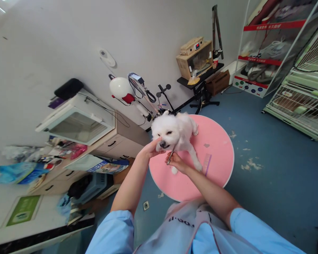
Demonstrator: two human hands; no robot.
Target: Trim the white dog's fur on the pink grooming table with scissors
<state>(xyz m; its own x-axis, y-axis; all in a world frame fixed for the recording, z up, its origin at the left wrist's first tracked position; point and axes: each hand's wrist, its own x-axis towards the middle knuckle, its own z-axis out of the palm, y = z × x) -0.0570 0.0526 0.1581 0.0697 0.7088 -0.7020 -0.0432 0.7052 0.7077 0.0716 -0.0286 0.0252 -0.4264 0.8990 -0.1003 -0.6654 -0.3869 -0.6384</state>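
Observation:
A small white dog (184, 132) is on a round pink grooming table (169, 183), its head turned toward me. My left hand (151, 148) holds the dog's muzzle and chin from the left side, fingers closed around it. In my right hand (177, 161) is a pair of metal scissors (171, 155), its blades pointing up beside the dog's cheek and jaw. Whether the blades are apart I cannot make out. A purple comb (207, 164) lies on the tabletop to the right of the dog's front leg, near a small grey tuft (206, 145).
Behind the dog stand a white-and-red dryer (122, 90) and a black stand (165, 93). A white cabinet with a glass door (79, 121) sits on drawers to the left. Wire cages (299, 102) and a shelf rack (270, 61) are at the right.

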